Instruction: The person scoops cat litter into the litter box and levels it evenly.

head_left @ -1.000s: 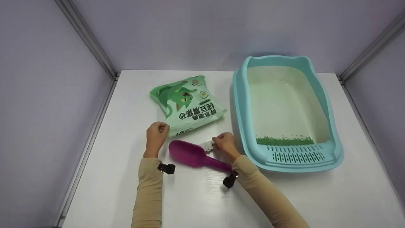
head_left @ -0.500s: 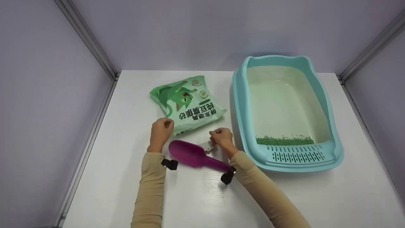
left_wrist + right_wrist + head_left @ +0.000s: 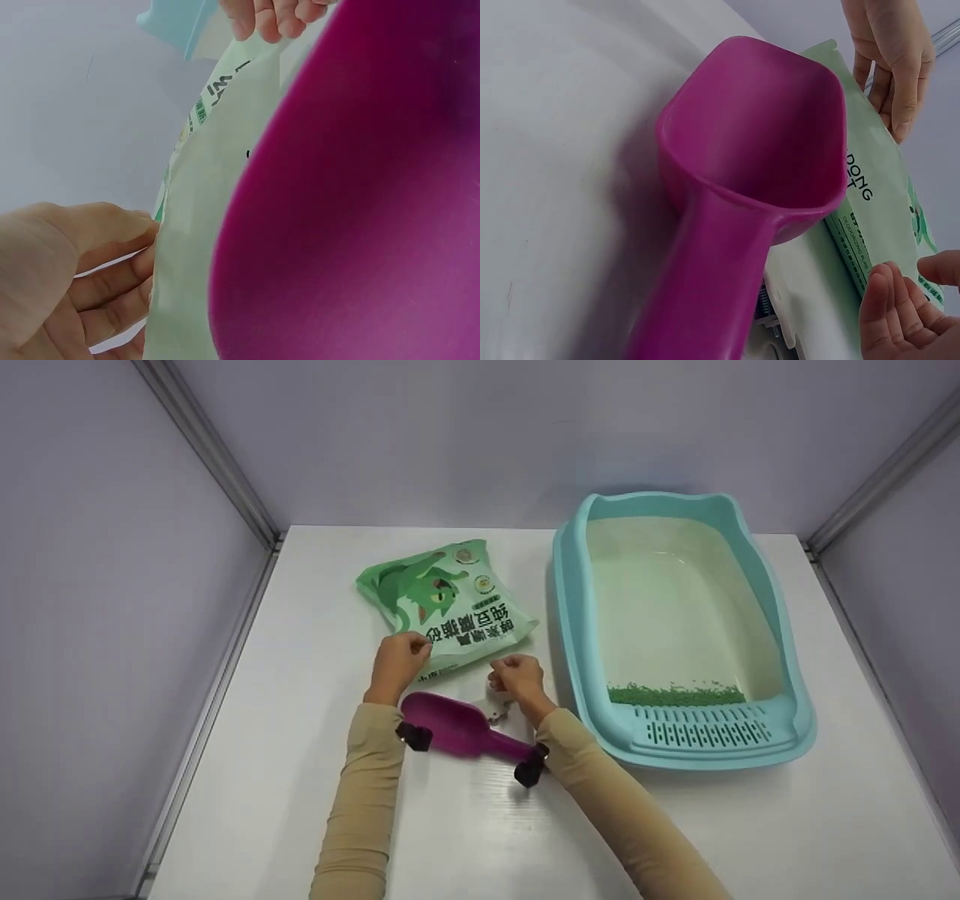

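A green bag point(image 3: 469, 607) of cat litter, printed with a cat, lies on the table. My left hand point(image 3: 403, 661) is over its near left corner; in the left wrist view the thumb and loosely bent fingers point(image 3: 112, 307) come right to the bag's upper edge. Close to the middle of that near edge is my right hand point(image 3: 519, 681), with a gap between thumb and fingers point(image 3: 892, 315) in the right wrist view. A magenta scoop point(image 3: 450, 724) lies below both hands, bowl to the left. Beside the scoop is a small pale piece point(image 3: 781, 300) with a spring.
A blue litter box point(image 3: 566, 607) stands on the right, with green pellets point(image 3: 675, 695) along its near end and a slotted front ledge. Grey walls enclose the white table point(image 3: 300, 607) at the back and sides. The sleeves reach in from the near side.
My left hand has moved right and slightly away along the bag's near edge. My right hand has moved left and away from over the small pale piece. Bag, scoop and litter box stay put.
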`<state>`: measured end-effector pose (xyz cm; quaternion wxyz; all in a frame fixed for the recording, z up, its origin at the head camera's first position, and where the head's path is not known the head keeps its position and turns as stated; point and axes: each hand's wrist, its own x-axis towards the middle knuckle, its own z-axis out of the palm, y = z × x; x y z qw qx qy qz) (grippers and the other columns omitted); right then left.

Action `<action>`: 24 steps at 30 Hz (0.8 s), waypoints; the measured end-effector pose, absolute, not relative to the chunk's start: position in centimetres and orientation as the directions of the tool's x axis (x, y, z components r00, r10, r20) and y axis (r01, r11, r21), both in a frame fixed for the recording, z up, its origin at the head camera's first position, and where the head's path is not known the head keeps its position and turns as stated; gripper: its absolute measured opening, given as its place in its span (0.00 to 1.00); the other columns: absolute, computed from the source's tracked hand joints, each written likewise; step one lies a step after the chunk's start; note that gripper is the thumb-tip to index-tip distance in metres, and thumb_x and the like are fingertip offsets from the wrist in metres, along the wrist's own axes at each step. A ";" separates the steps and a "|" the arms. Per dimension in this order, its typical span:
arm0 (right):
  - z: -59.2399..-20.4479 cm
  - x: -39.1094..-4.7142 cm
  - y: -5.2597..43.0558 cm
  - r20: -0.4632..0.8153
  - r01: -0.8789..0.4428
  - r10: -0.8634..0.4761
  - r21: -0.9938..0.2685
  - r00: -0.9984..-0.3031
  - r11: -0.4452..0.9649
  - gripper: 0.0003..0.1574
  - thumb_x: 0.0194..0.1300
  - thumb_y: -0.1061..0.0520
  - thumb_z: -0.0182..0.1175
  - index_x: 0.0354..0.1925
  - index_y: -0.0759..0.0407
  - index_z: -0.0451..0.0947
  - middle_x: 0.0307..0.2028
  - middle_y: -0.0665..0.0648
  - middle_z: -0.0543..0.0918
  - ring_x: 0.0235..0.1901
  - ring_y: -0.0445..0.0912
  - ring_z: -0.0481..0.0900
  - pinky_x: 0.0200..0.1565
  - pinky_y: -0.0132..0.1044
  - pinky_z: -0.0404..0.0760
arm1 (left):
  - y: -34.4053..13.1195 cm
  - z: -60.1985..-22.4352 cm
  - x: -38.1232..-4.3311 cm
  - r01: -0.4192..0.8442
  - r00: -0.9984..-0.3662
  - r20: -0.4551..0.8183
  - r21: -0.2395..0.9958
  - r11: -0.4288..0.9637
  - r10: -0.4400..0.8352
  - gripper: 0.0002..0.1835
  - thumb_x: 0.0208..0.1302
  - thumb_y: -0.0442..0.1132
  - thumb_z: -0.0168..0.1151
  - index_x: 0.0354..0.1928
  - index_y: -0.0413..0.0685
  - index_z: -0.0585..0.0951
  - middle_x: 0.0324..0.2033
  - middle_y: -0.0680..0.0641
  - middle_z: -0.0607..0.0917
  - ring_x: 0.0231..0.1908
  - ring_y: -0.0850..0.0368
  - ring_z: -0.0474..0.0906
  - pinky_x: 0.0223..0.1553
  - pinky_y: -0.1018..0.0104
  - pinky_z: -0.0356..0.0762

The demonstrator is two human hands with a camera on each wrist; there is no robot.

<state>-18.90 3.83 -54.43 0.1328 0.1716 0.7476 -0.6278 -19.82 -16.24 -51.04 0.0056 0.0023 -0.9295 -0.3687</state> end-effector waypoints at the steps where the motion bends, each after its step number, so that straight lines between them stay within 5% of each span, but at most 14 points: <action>1: -54.5 -19.0 3.8 -0.416 0.425 0.087 -0.894 -0.905 0.141 0.16 0.66 0.59 0.58 0.41 0.74 0.80 0.17 0.48 0.80 0.16 0.36 0.78 0.29 0.33 0.86 | -16.2 -51.0 -19.9 0.001 -1.000 0.007 0.683 0.730 -0.004 0.10 0.66 0.36 0.59 0.40 0.37 0.86 0.37 0.38 0.88 0.39 0.46 0.84 0.44 0.54 0.82; 10: -54.2 -19.5 2.7 -0.477 0.478 0.061 -0.879 -0.877 -0.004 0.21 0.68 0.57 0.57 0.45 0.78 0.78 0.16 0.50 0.80 0.16 0.37 0.79 0.29 0.31 0.85 | -15.4 -51.0 -20.6 0.039 -0.998 -0.008 0.685 0.727 0.061 0.10 0.65 0.35 0.59 0.41 0.37 0.86 0.39 0.37 0.88 0.42 0.45 0.84 0.48 0.53 0.82; 24: -54.4 -20.0 1.1 -0.506 0.505 0.084 -0.862 -0.858 -0.033 0.24 0.67 0.51 0.60 0.43 0.75 0.80 0.16 0.52 0.80 0.16 0.38 0.80 0.28 0.33 0.86 | -14.5 -51.5 -21.3 0.008 -0.990 -0.098 0.685 0.728 0.103 0.11 0.65 0.35 0.61 0.44 0.38 0.86 0.42 0.38 0.88 0.45 0.45 0.84 0.49 0.53 0.82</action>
